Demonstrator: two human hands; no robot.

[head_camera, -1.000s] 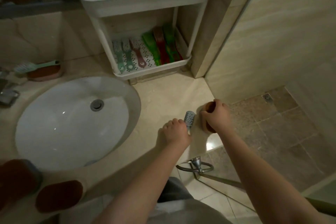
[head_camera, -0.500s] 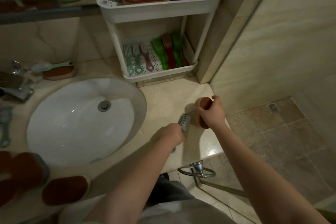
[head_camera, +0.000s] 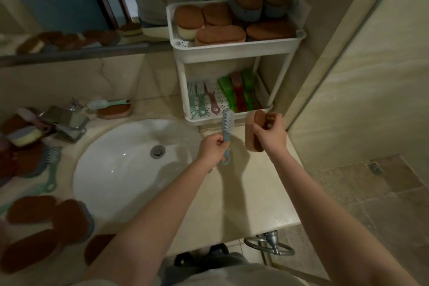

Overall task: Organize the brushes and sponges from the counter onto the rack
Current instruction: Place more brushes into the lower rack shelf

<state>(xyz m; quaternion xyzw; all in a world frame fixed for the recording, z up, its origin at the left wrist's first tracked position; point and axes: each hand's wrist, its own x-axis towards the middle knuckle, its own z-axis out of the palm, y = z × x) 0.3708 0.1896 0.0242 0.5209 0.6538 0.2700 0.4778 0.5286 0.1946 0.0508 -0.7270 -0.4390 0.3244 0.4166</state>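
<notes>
The left hand (head_camera: 213, 148) grips a blue brush (head_camera: 227, 126) by its handle. The brush's long axis points away from the person, and its bristle head is just in front of the lower shelf (head_camera: 209, 120) of the rack (head_camera: 282, 81), where other brushes (head_camera: 200, 99) lie the same way. The right hand (head_camera: 270, 133) is curled round a brown sponge (head_camera: 251, 144) just beside it. The upper shelf (head_camera: 232, 53) with sponges is higher, so I judge the brush is nearer to its place.

A home bathroom: 1 white oval basin (head_camera: 120, 169) sunk in a beige marble counter (head_camera: 250, 192), a chrome tap (head_camera: 67, 120), a wide wall mirror (head_camera: 58, 2), and a brown tiled floor (head_camera: 383, 204) with a square metal drain (head_camera: 374, 168).
</notes>
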